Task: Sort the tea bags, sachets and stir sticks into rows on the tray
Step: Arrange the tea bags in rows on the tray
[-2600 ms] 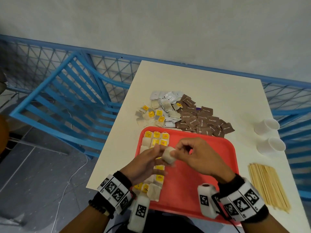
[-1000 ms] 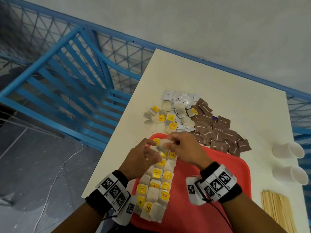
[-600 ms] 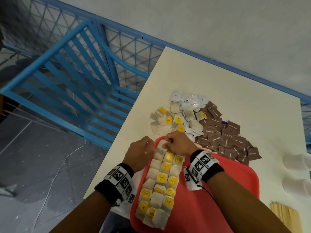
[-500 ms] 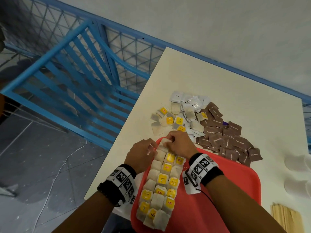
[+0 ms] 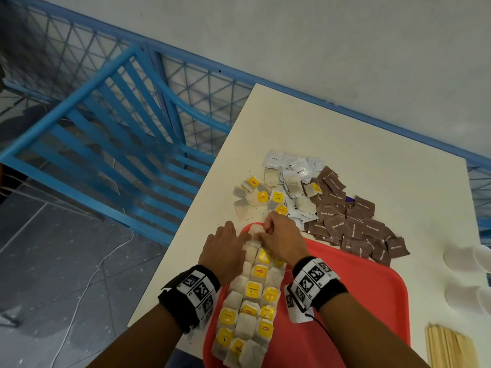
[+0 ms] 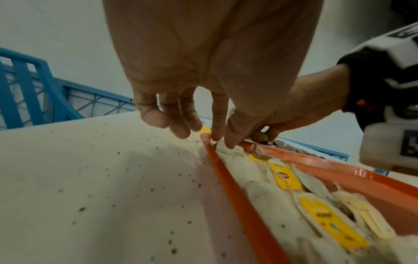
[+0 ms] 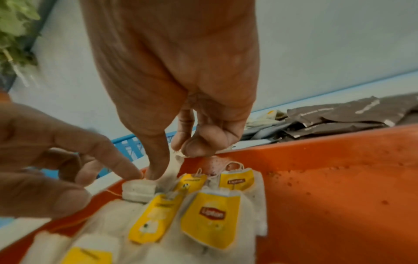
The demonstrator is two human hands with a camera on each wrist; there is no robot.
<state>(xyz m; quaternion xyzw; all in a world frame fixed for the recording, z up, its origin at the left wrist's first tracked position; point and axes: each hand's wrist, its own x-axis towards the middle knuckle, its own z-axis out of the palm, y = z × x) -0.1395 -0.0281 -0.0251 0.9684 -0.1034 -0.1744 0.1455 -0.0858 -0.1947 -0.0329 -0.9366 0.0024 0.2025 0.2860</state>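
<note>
A red tray lies at the table's near edge. Tea bags with yellow tags lie in rows along its left side. Both hands meet at the tray's far left corner over one tea bag. My right hand pinches that bag's far end, its thumb pressing down on it. My left hand rests beside it, index fingertip touching the bag. Loose tea bags, white sachets and brown sugar sachets are heaped beyond the tray. Stir sticks lie at the right.
Two white cups lie on their sides at the table's right edge. A blue slatted chair and blue railing stand left of the cream table. The tray's right half is bare red. Tea dust speckles the table.
Both hands carried the tea bag from above the tray's middle to its far left corner and lowered it onto the end of the left row.
</note>
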